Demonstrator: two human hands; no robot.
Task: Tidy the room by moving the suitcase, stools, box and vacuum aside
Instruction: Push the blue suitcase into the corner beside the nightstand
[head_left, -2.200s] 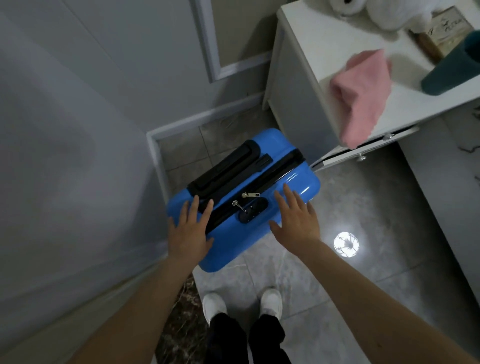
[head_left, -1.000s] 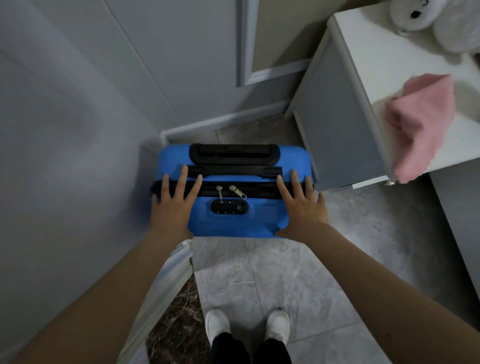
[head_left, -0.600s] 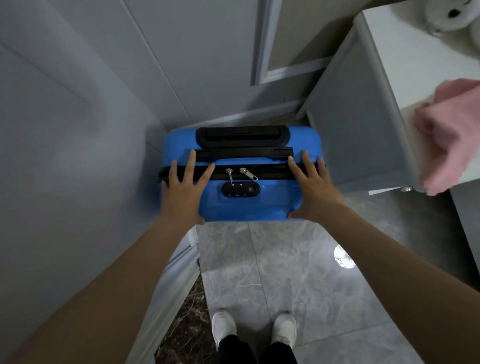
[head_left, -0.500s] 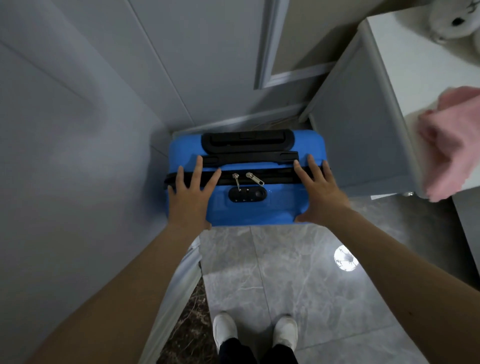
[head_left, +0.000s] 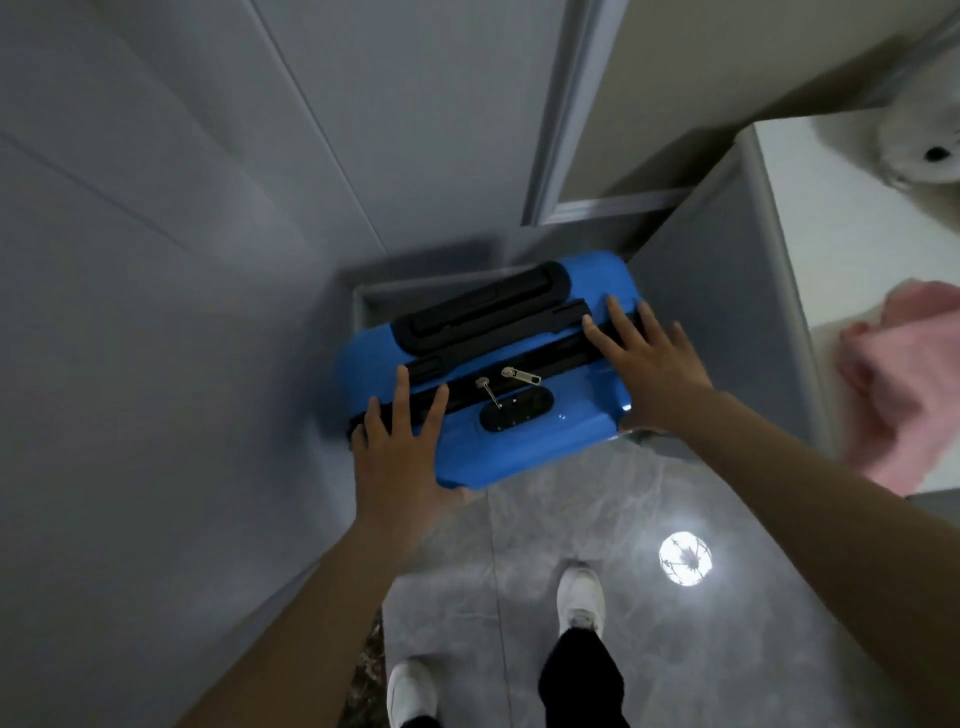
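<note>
Head view: your left hand and right hand, fingers spread flat, press the blue suitcase, standing in the corner between wall and white cabinet.

A glossy grey tiled floor carries a blue suitcase standing upright in the corner, just beside a white cabinet to its right; two white shoes stand on the tiles nearer than the suitcase.
</note>
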